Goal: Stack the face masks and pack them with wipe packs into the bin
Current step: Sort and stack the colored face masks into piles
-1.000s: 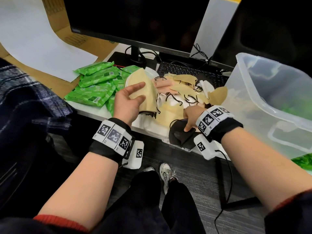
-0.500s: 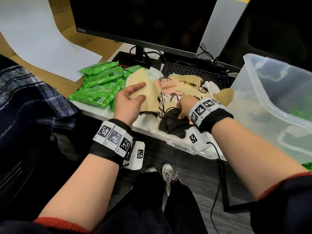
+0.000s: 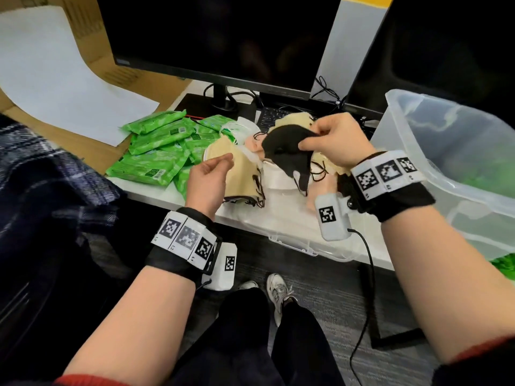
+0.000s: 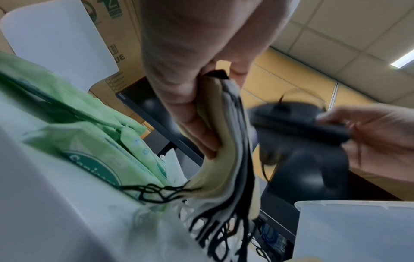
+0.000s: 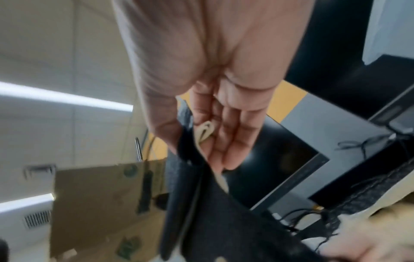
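My left hand [image 3: 218, 169] grips an upright stack of tan and black face masks [image 3: 242, 176] at the table's middle; the left wrist view shows thumb and fingers clamped on the stack [image 4: 226, 150]. My right hand [image 3: 315, 137] pinches a black face mask [image 3: 287, 151] by its edge and holds it in the air just right of the stack. In the right wrist view the black mask [image 5: 212, 221] hangs from my fingers [image 5: 228, 141]. Loose tan, pink and white masks [image 3: 320, 165] lie under the right hand. Green wipe packs [image 3: 156, 154] are piled to the left.
A clear plastic bin [image 3: 446, 162] stands at the right with something green inside. Two dark monitors [image 3: 217, 37], a keyboard [image 3: 271, 115] and cables sit behind the masks. A clear lid [image 3: 295, 243] lies at the table's front edge. Cardboard and white paper [image 3: 55, 73] lie far left.
My right hand has lifted the black mask off the table's front edge, up and leftward to the stack. My left hand keeps the stack, its thumb now curled closer.
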